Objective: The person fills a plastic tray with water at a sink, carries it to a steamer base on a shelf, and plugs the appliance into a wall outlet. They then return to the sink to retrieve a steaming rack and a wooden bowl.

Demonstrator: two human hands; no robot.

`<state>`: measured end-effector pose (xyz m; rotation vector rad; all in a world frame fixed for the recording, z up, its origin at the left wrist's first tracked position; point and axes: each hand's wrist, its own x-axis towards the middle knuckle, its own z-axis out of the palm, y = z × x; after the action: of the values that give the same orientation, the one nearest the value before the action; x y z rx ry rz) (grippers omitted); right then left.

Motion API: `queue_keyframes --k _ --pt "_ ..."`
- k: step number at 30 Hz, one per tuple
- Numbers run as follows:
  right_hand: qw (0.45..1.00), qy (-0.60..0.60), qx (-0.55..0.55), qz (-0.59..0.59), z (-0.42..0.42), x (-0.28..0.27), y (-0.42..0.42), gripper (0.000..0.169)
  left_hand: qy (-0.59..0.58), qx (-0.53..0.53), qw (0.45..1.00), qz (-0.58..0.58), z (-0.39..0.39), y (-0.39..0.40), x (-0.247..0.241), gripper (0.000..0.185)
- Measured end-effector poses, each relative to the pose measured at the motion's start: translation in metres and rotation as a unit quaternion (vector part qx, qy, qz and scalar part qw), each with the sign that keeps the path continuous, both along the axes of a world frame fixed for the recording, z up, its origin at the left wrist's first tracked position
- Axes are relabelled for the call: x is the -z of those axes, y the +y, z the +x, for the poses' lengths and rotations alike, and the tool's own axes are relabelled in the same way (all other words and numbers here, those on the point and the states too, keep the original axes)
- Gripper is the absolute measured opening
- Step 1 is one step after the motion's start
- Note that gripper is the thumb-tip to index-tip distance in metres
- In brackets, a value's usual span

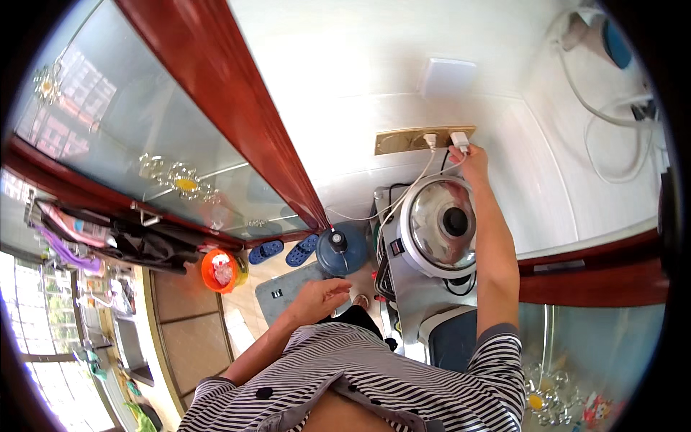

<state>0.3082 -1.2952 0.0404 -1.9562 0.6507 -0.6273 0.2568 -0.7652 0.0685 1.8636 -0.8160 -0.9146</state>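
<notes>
My right hand [474,161] reaches up to the wall and pinches the lower end of a white power adapter [459,139], where its white cable comes out. The adapter sits at the right end of a gold-coloured socket panel [397,142]. Beside it, a white plug [429,140] is in the panel, its cord hanging down. Below my right forearm stands a round electric cooker [432,227] with a clear domed lid and a black knob [455,221]. My left hand [323,298] is held in front of my waist with nothing in it, its fingers loosely bent.
A blue water jug [345,251] with a pump stands on the floor near blue slippers [302,250] and a grey mat [280,294]. An orange bucket [220,270] is further left. A red wooden door frame [232,97] slants past my left side. Cords cross above the steel surface [418,308].
</notes>
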Motion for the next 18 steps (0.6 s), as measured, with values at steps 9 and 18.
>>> queue_keyframes --k 9,18 --pt "0.989 0.126 0.067 -0.041 -0.128 0.007 -0.105 0.026 0.033 -0.047 0.992 0.114 -0.050 0.080 0.019 0.034" --pt "0.982 0.047 0.064 -0.170 -0.098 -0.175 0.182 0.032 0.077 -0.247 0.963 0.075 -0.096 0.159 0.046 0.033"
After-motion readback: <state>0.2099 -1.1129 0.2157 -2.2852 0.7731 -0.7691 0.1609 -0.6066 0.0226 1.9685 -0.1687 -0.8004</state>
